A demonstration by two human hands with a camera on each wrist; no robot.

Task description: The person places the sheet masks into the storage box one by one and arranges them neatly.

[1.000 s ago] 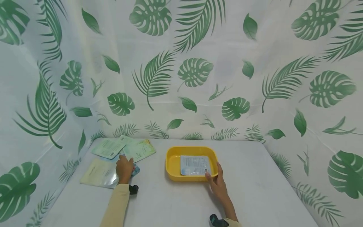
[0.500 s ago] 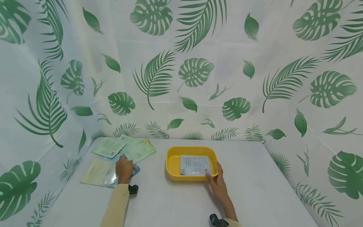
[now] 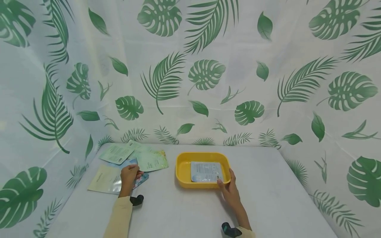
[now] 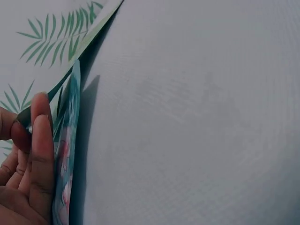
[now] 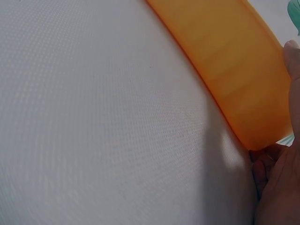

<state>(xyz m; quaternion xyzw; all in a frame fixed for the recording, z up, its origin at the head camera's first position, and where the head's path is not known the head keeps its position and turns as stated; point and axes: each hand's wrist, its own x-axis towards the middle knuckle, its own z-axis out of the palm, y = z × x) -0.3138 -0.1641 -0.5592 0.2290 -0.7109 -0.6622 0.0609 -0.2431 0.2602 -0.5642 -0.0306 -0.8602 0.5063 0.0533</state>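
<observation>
Your left hand pinches a green packet while your right hand grips the yellow tray, likely steadying it.

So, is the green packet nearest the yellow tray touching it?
Apart. The head view shows a narrow strip of white table between the green packet and the left end of the yellow tray.

Booth with leaf-print sheeting
</observation>
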